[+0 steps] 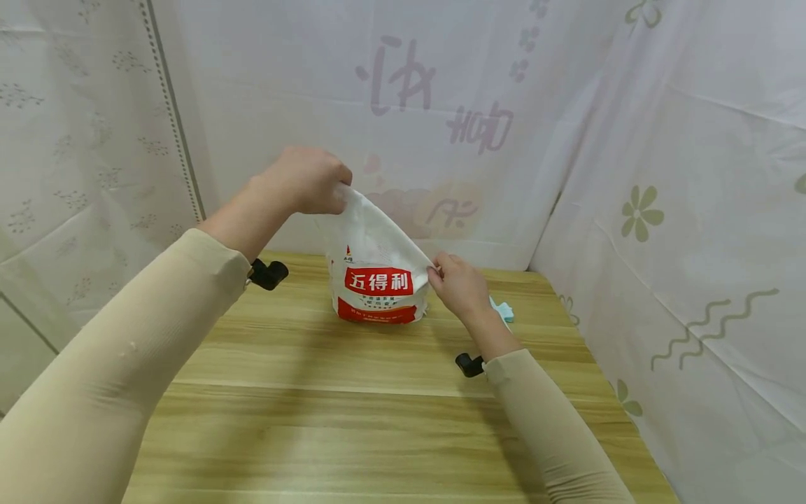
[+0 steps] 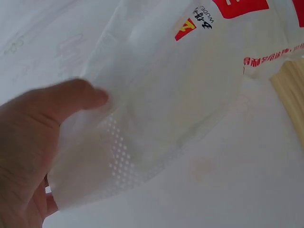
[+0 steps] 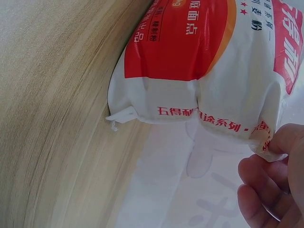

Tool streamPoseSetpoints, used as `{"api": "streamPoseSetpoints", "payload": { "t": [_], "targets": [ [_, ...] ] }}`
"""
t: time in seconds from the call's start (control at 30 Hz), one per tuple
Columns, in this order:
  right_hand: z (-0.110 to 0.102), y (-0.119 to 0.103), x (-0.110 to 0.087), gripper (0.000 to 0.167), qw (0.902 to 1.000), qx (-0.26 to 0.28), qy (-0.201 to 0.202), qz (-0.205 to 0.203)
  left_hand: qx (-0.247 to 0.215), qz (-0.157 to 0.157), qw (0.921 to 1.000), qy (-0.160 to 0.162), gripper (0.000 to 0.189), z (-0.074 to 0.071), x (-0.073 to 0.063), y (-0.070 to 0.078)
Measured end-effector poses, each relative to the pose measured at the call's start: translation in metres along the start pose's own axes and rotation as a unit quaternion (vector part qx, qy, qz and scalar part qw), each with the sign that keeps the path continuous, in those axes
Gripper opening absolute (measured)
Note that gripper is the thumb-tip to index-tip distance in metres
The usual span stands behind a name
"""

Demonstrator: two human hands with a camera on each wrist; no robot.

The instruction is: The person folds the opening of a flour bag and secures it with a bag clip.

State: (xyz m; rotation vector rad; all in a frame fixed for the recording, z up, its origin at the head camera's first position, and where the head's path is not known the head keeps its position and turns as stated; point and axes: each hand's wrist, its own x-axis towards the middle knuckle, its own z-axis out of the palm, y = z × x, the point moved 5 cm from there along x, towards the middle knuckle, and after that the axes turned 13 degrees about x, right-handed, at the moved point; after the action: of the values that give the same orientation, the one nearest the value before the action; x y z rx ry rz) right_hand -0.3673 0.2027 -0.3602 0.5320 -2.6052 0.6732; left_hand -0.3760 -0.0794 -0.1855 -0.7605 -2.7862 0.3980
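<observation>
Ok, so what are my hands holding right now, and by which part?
A soft white bag with red printed panels: your left hand grips its raised top corner, and your right hand pinches its opposite side edge.

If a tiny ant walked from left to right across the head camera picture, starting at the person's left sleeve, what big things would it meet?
Left sleeve → left hand → white-and-red bag → right hand → big green flower printed on the cloth at the right.
</observation>
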Motion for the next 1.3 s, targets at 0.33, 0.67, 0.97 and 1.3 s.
{"api": "streamPoseSetpoints", "payload": {
  "t": [0.33,0.67,0.97,1.3],
  "targets": [
    [0.0,0.002,0.001,0.015,0.9999,0.004,-0.004,0.01,0.043,0.049,0.9979,-0.004,0.045,0.013,0.02,0.04],
    [-0.002,0.003,0.001,0.015,0.9997,0.011,-0.011,0.016,0.05,0.055,0.9971,0.013,0.016,0.023,0.034,0.063],
    [-0.004,0.013,0.002,0.019,0.9924,0.108,-0.018,0.056,0.035,0.041,0.9985,0.011,0.018,0.025,0.033,0.065],
    [-0.001,0.021,0.002,0.02,0.984,0.163,-0.016,0.07,0.028,0.037,0.9988,-0.013,0.017,0.028,0.033,0.066]
  ]
}}
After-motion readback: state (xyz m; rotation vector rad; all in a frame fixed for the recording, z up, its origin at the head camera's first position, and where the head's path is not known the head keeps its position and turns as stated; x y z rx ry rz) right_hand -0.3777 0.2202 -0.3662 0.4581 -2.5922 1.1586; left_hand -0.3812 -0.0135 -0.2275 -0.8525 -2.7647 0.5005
